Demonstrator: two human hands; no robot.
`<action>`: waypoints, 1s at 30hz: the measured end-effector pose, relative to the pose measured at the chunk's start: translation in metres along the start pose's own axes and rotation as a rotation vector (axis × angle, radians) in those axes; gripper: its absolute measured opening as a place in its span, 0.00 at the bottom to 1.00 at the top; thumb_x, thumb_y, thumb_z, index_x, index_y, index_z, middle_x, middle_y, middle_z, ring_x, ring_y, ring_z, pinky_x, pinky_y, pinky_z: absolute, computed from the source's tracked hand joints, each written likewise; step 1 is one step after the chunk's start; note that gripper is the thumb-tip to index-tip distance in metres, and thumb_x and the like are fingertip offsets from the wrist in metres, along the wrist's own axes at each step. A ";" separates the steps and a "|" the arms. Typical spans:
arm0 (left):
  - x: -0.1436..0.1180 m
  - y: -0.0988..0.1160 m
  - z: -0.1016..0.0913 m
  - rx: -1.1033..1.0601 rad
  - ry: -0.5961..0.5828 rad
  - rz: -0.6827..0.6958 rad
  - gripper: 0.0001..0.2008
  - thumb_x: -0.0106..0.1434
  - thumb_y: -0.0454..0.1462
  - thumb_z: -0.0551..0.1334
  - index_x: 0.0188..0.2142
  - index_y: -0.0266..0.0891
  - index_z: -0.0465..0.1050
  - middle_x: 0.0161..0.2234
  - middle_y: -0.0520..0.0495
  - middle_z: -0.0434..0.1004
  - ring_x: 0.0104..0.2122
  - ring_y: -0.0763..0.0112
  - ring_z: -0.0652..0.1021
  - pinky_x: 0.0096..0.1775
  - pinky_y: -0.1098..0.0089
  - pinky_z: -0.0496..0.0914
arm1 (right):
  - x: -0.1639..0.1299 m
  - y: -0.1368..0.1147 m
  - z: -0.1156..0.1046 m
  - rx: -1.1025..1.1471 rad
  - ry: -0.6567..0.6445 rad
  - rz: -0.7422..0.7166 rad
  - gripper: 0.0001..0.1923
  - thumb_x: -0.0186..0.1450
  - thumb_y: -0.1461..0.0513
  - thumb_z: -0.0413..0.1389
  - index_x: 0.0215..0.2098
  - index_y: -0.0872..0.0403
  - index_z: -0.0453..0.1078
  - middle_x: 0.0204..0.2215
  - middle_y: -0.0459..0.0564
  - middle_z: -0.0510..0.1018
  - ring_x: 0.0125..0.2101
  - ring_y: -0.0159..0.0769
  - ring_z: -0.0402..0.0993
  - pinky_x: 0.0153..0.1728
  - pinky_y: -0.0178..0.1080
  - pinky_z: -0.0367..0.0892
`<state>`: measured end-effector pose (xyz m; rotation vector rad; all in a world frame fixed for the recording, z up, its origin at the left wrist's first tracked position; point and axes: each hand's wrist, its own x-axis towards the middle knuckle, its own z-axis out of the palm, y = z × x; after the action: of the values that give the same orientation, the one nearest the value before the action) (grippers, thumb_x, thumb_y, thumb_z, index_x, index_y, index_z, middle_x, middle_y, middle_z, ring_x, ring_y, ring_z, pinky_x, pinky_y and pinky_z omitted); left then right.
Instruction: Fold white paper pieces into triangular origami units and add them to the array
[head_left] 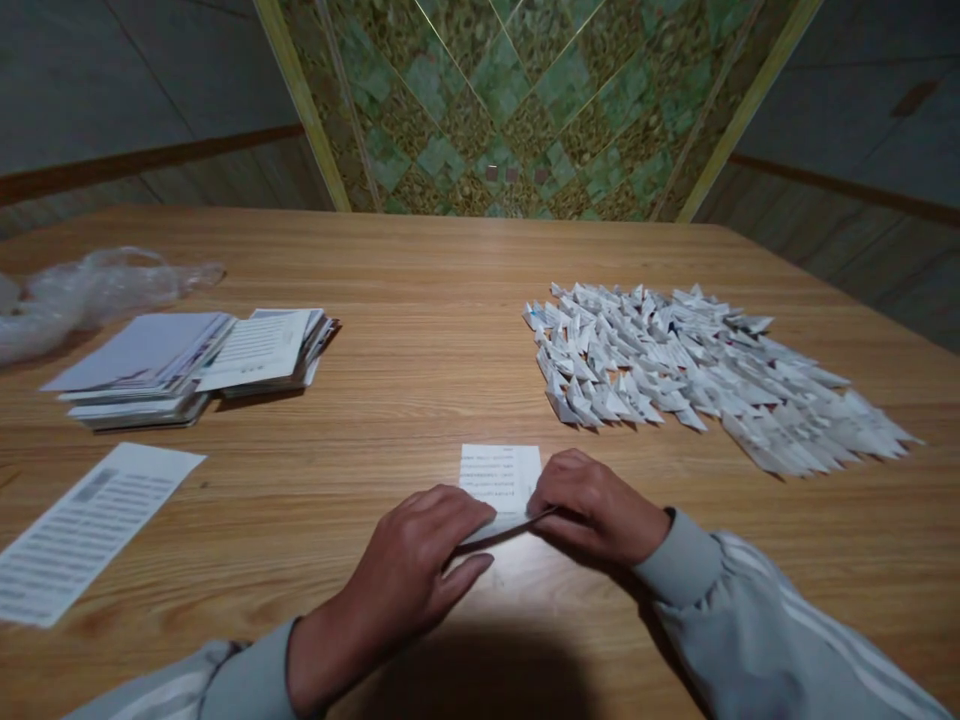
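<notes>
2 hands [409, 550] touch 1 bent sheet [499, 472]; 2 stacks [142, 350] lie left.

No word or number can be read here with certainty. The white paper [499, 474] at the near middle carries several rows of small dark print (too blurred for me to read). The loose sheet [105, 535] at the near left has many printed lines, and the printed card [259, 350], farther on the left, shows fine lines also, equally illegible.
</notes>
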<state>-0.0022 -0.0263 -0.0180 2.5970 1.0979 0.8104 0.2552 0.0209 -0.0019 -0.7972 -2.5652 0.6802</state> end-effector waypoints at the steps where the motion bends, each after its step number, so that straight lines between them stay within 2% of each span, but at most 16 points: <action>1: 0.000 -0.001 0.001 -0.014 0.015 -0.006 0.10 0.66 0.37 0.62 0.47 0.40 0.74 0.38 0.43 0.83 0.37 0.59 0.81 0.38 0.62 0.76 | -0.002 0.000 -0.002 0.032 -0.016 0.005 0.07 0.69 0.64 0.54 0.35 0.54 0.74 0.29 0.49 0.79 0.34 0.36 0.73 0.41 0.39 0.62; 6: 0.003 -0.004 0.009 -0.044 0.086 -0.056 0.09 0.70 0.38 0.58 0.45 0.40 0.75 0.36 0.47 0.85 0.33 0.67 0.83 0.35 0.71 0.77 | -0.004 0.001 -0.002 0.098 -0.033 0.068 0.11 0.70 0.60 0.54 0.33 0.55 0.74 0.25 0.48 0.77 0.30 0.35 0.71 0.39 0.39 0.60; 8: 0.004 -0.005 0.011 0.000 0.116 -0.078 0.13 0.71 0.39 0.57 0.51 0.39 0.73 0.42 0.44 0.85 0.37 0.66 0.85 0.40 0.72 0.78 | -0.004 0.003 0.002 0.077 0.008 0.131 0.15 0.71 0.58 0.53 0.29 0.55 0.72 0.23 0.46 0.74 0.28 0.34 0.68 0.36 0.38 0.58; 11: 0.004 -0.009 0.013 0.052 0.120 -0.086 0.22 0.71 0.44 0.57 0.60 0.37 0.66 0.54 0.38 0.79 0.48 0.62 0.82 0.47 0.69 0.78 | -0.002 0.003 0.008 0.026 0.088 0.233 0.16 0.70 0.58 0.56 0.25 0.55 0.69 0.22 0.45 0.71 0.29 0.34 0.66 0.35 0.38 0.56; 15: 0.006 -0.012 0.013 0.057 0.086 -0.087 0.28 0.70 0.45 0.58 0.65 0.37 0.59 0.62 0.33 0.69 0.54 0.59 0.79 0.43 0.70 0.79 | -0.001 0.001 0.013 -0.052 0.161 0.345 0.14 0.68 0.61 0.59 0.25 0.55 0.68 0.23 0.45 0.71 0.32 0.35 0.67 0.38 0.39 0.54; 17: 0.006 -0.013 0.014 0.066 0.086 -0.081 0.27 0.69 0.43 0.58 0.65 0.37 0.60 0.65 0.31 0.64 0.54 0.59 0.79 0.42 0.71 0.79 | 0.000 0.002 0.016 -0.110 0.180 0.371 0.12 0.67 0.61 0.60 0.26 0.55 0.69 0.25 0.45 0.72 0.33 0.36 0.66 0.39 0.40 0.53; 20: 0.005 -0.014 0.018 0.110 0.070 -0.018 0.20 0.70 0.37 0.56 0.60 0.40 0.68 0.67 0.33 0.62 0.55 0.58 0.78 0.46 0.68 0.78 | 0.000 0.003 0.019 -0.185 0.206 0.408 0.11 0.66 0.59 0.62 0.27 0.55 0.70 0.26 0.46 0.74 0.34 0.38 0.66 0.39 0.41 0.53; 22: 0.004 -0.015 0.022 0.138 0.044 0.034 0.17 0.69 0.34 0.56 0.55 0.41 0.73 0.65 0.36 0.66 0.53 0.58 0.79 0.47 0.65 0.78 | 0.000 0.003 0.021 -0.219 0.223 0.434 0.12 0.66 0.58 0.62 0.27 0.54 0.69 0.26 0.46 0.74 0.34 0.38 0.65 0.40 0.41 0.53; 25: 0.002 -0.015 0.028 0.183 0.002 0.089 0.15 0.67 0.30 0.56 0.51 0.40 0.75 0.59 0.37 0.74 0.42 0.61 0.82 0.41 0.64 0.79 | 0.000 0.002 0.022 -0.253 0.247 0.470 0.13 0.66 0.58 0.63 0.26 0.54 0.69 0.26 0.47 0.74 0.35 0.39 0.65 0.41 0.42 0.52; 27: 0.001 -0.014 0.030 0.215 -0.023 0.109 0.18 0.66 0.27 0.56 0.51 0.40 0.75 0.58 0.38 0.75 0.36 0.63 0.80 0.36 0.64 0.78 | 0.001 0.001 0.022 -0.270 0.257 0.495 0.14 0.65 0.57 0.63 0.26 0.54 0.68 0.27 0.47 0.74 0.36 0.40 0.66 0.42 0.42 0.52; 30: 0.000 -0.013 0.031 0.221 -0.067 0.109 0.23 0.63 0.23 0.54 0.54 0.41 0.73 0.58 0.39 0.75 0.37 0.63 0.77 0.35 0.64 0.77 | 0.001 0.000 0.023 -0.276 0.262 0.519 0.15 0.64 0.56 0.64 0.26 0.54 0.68 0.27 0.47 0.75 0.36 0.41 0.66 0.41 0.42 0.51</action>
<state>0.0076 -0.0160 -0.0487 2.8659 1.0918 0.6515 0.2439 0.0139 -0.0202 -1.5625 -2.2459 0.3254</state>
